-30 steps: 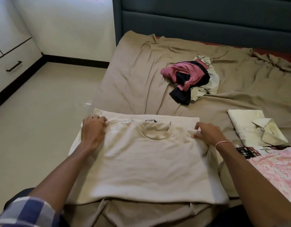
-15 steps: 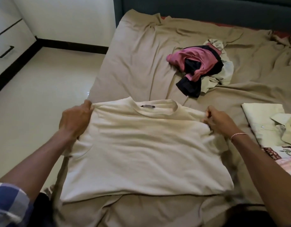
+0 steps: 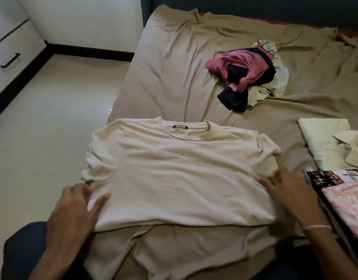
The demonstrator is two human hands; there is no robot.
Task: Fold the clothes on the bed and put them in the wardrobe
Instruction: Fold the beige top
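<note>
Lying flat: the cream T-shirt (image 3: 184, 174) is lying spread on the near part of the bed (image 3: 170, 63), with its collar pointing toward the dark headboard (image 3: 254, 5) and its black neck label showing.
Left hand: the left hand (image 3: 73, 211) is holding the shirt's lower left edge. The thumb is lying on top of the cloth and the fingers are curling at the side.
Right hand: the right hand (image 3: 289, 190) is pressing on the shirt's right side just below the sleeve, fingers spread and fairly straight, though blurred. A pale bracelet (image 3: 317, 227) is sitting on the wrist.
Unfolded heap: a crumpled heap of pink, black and pale green clothes (image 3: 246, 77) is lying further up the bed, well apart from the T-shirt.
Folded pieces: a folded pale yellow shirt (image 3: 325, 142) is resting at the bed's right side, and printed folded pieces (image 3: 347, 199) are lying just nearer the person.
Room: a white drawer front with a black handle (image 3: 10, 60) is showing at the far left, beyond the pale floor (image 3: 53, 118).
</note>
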